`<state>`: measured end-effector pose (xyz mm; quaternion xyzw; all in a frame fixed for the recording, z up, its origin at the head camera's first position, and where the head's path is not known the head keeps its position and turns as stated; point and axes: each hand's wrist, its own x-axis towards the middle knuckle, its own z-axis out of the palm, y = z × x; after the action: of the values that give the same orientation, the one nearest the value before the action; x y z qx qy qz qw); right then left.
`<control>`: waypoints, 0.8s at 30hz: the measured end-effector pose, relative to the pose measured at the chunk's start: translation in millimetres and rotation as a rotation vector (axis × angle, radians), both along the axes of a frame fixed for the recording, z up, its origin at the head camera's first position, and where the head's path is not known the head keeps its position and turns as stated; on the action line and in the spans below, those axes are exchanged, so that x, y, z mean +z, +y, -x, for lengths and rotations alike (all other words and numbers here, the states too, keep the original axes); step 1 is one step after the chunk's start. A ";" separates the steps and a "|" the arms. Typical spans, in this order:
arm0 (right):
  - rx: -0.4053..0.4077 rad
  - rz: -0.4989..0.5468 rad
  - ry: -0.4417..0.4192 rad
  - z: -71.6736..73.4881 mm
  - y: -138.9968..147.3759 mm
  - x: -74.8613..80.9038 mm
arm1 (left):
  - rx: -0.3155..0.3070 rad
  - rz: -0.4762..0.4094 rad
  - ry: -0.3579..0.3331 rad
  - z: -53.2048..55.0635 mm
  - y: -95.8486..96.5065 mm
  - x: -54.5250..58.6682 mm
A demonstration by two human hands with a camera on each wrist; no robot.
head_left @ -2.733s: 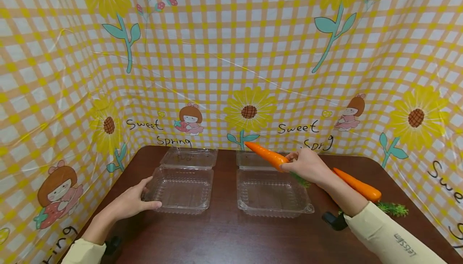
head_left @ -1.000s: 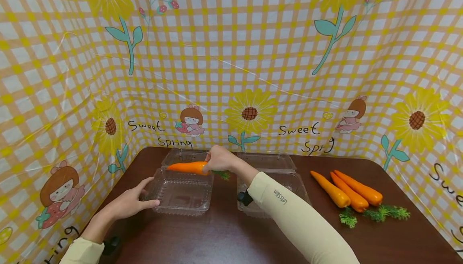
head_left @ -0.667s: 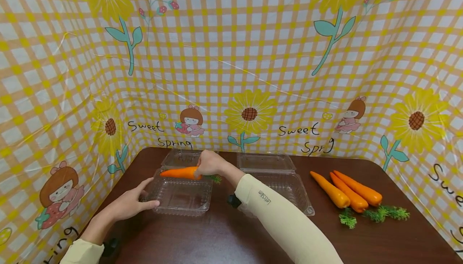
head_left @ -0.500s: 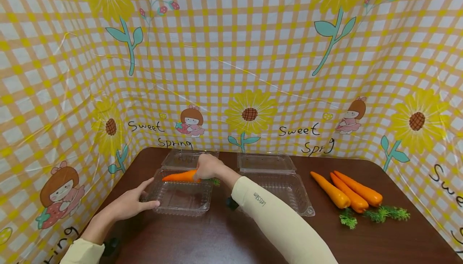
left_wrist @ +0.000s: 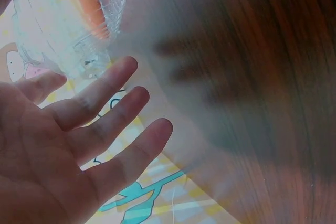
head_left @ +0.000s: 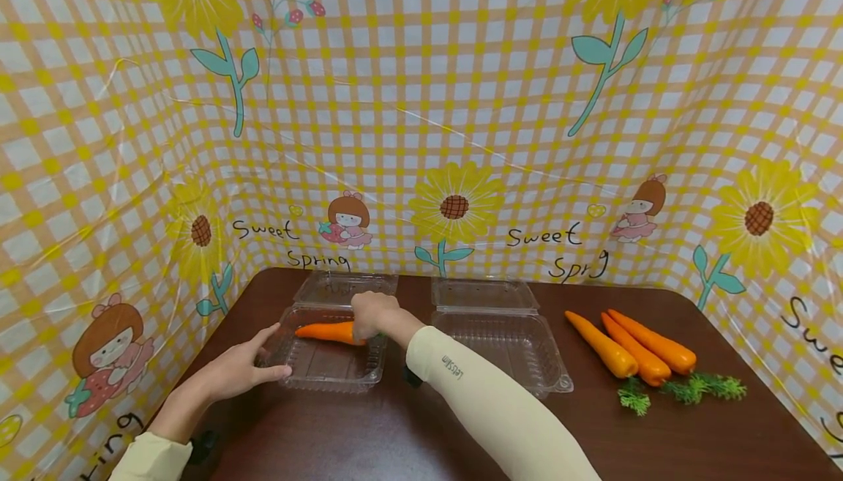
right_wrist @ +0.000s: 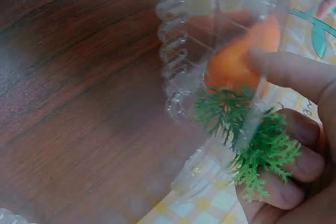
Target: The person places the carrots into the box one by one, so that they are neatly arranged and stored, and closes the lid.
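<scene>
My right hand point(head_left: 380, 314) grips an orange carrot point(head_left: 324, 332) by its thick end, low inside the left clear plastic container point(head_left: 323, 381). The carrot's tip points left. In the right wrist view its green leafy top point(right_wrist: 265, 148) hangs at the container's right wall, and my thumb presses the carrot point(right_wrist: 228, 69). On the container's left side, my left hand point(head_left: 233, 370) is spread, thumb at the front corner and fingers toward the back. Its fingers look straight in the left wrist view, close beside the container point(left_wrist: 39, 27). The right hand hides the carrot's thick end from the head view.
A second clear container point(head_left: 561, 384) stands on the right with its lid point(head_left: 484, 295) folded back. Three carrots point(head_left: 648, 342) with green tops lie at the table's right. The left container's lid point(head_left: 345, 291) lies back too. Checked cloth surrounds the brown table point(head_left: 316, 437).
My right hand has carried the carrot from above the right container leftward, then lowered it into the left container. The left hand has stayed at the container's side.
</scene>
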<state>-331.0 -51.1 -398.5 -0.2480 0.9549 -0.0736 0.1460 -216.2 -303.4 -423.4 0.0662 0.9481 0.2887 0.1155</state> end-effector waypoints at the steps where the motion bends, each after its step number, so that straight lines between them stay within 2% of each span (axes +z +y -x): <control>1: 0.002 -0.021 0.007 0.2 -0.9 -0.9 | 0.000 0.001 0.001 -0.1 0.3 0.2; 13: 0.011 -0.095 0.082 -7.4 -3.1 1.0 | 0.005 -0.002 -0.006 0.1 2.8 -1.2; 24: 0.014 -0.013 0.124 -18.4 11.3 25.3 | 0.014 0.016 -0.003 1.1 1.4 -2.9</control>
<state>-312.6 -39.8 -373.2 -0.2576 0.9608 -0.0511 0.0887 -217.3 -302.0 -426.3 0.0581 0.9507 0.2821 0.1154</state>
